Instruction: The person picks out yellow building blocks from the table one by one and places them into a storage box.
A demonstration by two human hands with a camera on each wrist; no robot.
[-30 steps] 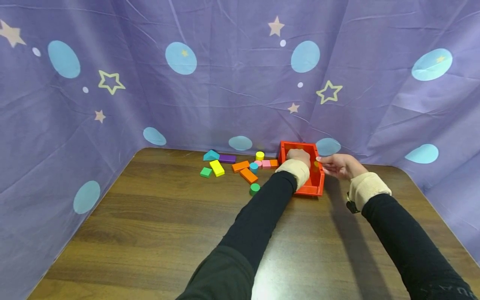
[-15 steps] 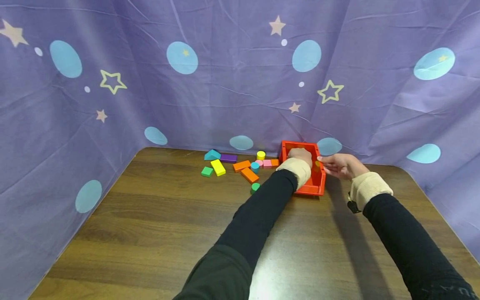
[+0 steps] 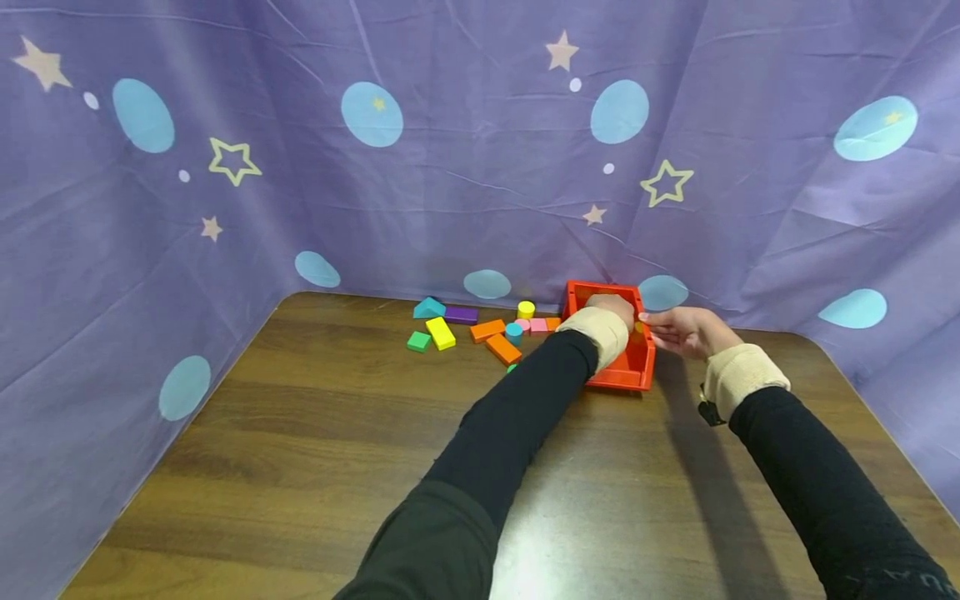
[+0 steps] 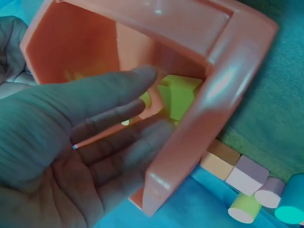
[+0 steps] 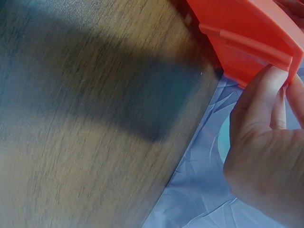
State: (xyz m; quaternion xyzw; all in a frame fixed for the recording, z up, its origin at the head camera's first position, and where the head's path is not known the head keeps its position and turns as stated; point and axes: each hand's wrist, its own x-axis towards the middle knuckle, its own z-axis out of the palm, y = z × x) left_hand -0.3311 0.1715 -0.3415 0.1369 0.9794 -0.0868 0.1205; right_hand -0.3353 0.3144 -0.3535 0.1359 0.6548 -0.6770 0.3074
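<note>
A red plastic bin stands at the back of the wooden table. My left hand reaches down into it, and the bin's wall hides part of the fingers in the head view. In the left wrist view the left hand has its thumb and fingers extended and apart inside the bin, fingertips close to a yellow-green block. My right hand pinches the bin's right rim between thumb and fingers. The right wrist view shows that thumb pressed against the red outer wall.
Left of the bin lie several toy blocks, among them a purple block, a teal triangle, a yellow block, an orange block and a blue cylinder. A purple patterned curtain hangs behind the table.
The head view has shifted slightly, so the scene sits a little farther right. My left hand stays in the bin, and its forearm now covers most of the green cylinder. My right hand keeps its grip.
</note>
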